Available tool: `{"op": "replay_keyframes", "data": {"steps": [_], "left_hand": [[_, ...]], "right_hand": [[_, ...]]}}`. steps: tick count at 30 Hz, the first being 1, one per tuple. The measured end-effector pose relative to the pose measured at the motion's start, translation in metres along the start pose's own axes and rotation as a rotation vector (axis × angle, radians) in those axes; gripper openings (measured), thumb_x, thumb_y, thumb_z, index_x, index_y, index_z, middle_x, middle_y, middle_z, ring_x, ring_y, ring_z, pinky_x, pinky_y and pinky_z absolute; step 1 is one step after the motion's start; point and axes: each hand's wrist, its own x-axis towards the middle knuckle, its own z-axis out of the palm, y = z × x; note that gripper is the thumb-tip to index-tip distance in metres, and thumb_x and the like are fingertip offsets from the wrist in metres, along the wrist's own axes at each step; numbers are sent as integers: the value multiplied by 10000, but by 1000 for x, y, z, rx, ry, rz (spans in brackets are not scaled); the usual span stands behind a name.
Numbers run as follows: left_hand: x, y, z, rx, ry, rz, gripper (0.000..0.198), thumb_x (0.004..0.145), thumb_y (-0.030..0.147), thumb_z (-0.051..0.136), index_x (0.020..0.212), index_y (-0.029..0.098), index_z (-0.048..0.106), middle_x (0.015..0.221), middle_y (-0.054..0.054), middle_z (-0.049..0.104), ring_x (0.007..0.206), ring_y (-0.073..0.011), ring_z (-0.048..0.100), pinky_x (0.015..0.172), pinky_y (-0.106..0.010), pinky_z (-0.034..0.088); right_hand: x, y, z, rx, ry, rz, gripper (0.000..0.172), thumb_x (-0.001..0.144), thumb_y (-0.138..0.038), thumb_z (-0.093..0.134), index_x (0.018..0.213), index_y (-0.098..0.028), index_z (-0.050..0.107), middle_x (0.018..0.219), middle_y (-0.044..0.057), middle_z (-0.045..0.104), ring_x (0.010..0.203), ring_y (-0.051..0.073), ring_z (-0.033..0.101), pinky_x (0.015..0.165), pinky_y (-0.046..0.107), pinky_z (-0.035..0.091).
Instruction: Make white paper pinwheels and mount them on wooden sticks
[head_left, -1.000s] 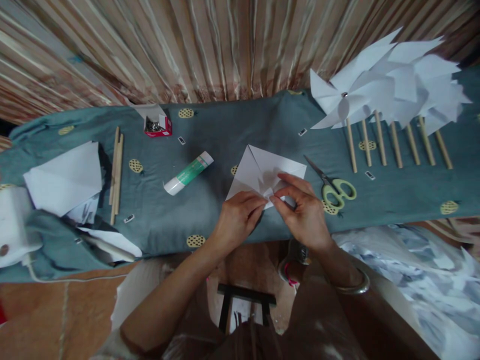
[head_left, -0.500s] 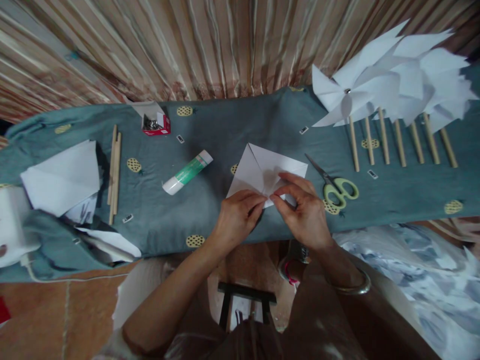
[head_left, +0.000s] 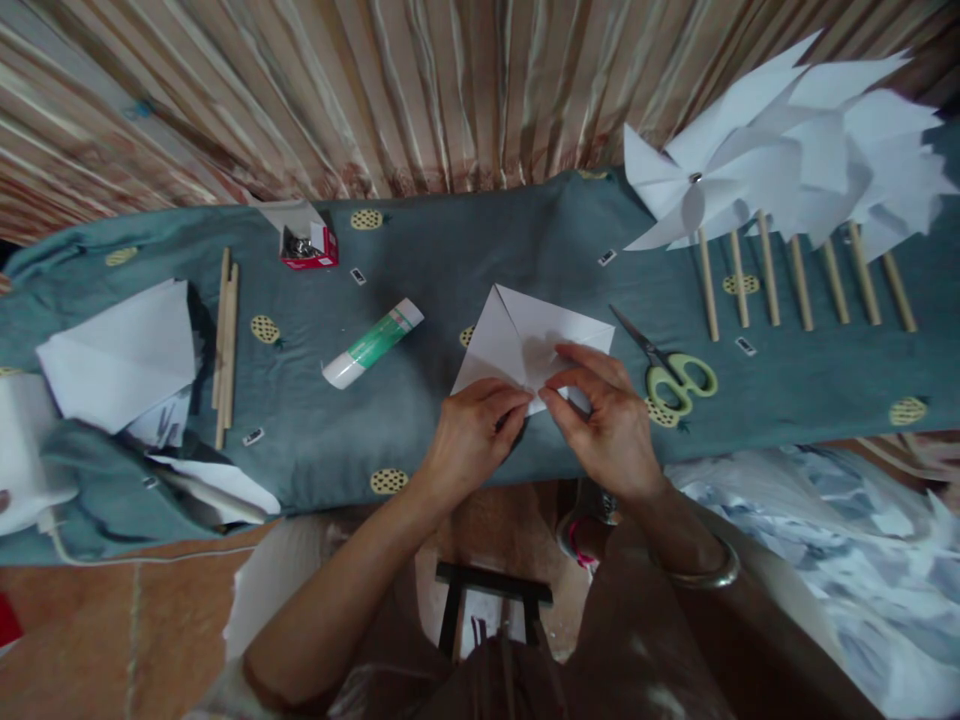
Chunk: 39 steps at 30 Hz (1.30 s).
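Observation:
A square of white paper [head_left: 551,325] lies on the green cloth near its front edge, with slits or creases running from its corners toward the middle. My left hand [head_left: 480,425] pinches the paper near its centre, thumb and fingers closed. Close beside it, the thumb and index finger of my right hand [head_left: 604,410] also pinch the paper; the other fingers curl over it. The hands hide the paper's near part. Green-handled scissors [head_left: 679,382] lie just right of my right hand. A green and white glue stick [head_left: 373,345] rests to the left.
Several white paper pinwheels [head_left: 757,170] on wooden sticks [head_left: 709,290] lie at the right. Toward the left are a red box of metal pins [head_left: 309,248], loose sticks [head_left: 226,350], white paper sheets [head_left: 124,350] and a white device [head_left: 26,455] with a cable. A curtain [head_left: 450,90] hangs behind.
Hardly anything differs: both hands keep their pinch on the paper. The view has shifted very slightly.

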Motion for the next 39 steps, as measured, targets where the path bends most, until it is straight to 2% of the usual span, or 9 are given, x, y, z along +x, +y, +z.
{"op": "replay_keyframes", "data": {"steps": [7, 11, 18, 27, 34, 39], "left_hand": [[1, 1, -1, 9, -7, 1, 124, 890, 152, 583, 875, 154, 707, 853, -55, 732, 781, -144, 691, 726, -250, 559], [0, 1, 0, 14, -3, 0, 119, 887, 151, 588, 879, 160, 706, 852, -50, 734, 778, -144, 691, 726, -249, 561], [0, 1, -1, 28, -11, -1, 135, 893, 150, 570, 889, 149, 705, 860, -60, 733, 775, -147, 692, 715, -257, 564], [0, 1, -1, 36, -8, 2, 134, 892, 149, 567, 882, 157, 700, 857, -51, 726, 772, -141, 684, 717, -254, 563], [-2, 2, -2, 61, -50, 11, 122, 907, 193, 566, 921, 148, 678, 884, -63, 676, 798, -153, 655, 715, -265, 557], [-3, 3, -1, 123, -79, 18, 116, 880, 216, 613, 968, 156, 657, 937, -71, 632, 839, -172, 634, 717, -280, 561]], "right_hand": [[-1, 3, 2, -34, 39, -58, 118, 881, -306, 622, 846, -209, 679, 1228, 101, 667, 1189, 281, 577, 1028, 497, 484], [-2, 2, 3, -52, 67, -122, 119, 905, -254, 584, 937, -198, 684, 1234, 112, 657, 1201, 268, 569, 1042, 484, 479], [-3, 4, 6, -116, 43, -294, 328, 926, -104, 442, 1181, -191, 630, 1374, 113, 549, 1325, 270, 465, 1082, 503, 448], [-7, 7, 13, -150, -16, -250, 432, 924, -104, 428, 1291, -274, 579, 1455, 79, 494, 1389, 302, 402, 1083, 544, 426], [-10, 7, 18, -193, 1, -270, 366, 949, -106, 387, 1237, -204, 591, 1431, 145, 513, 1429, 304, 347, 1039, 543, 443], [-13, 8, 23, -231, -6, -286, 397, 952, -132, 398, 1307, -240, 539, 1466, 111, 485, 1467, 283, 274, 1056, 536, 413]]}}
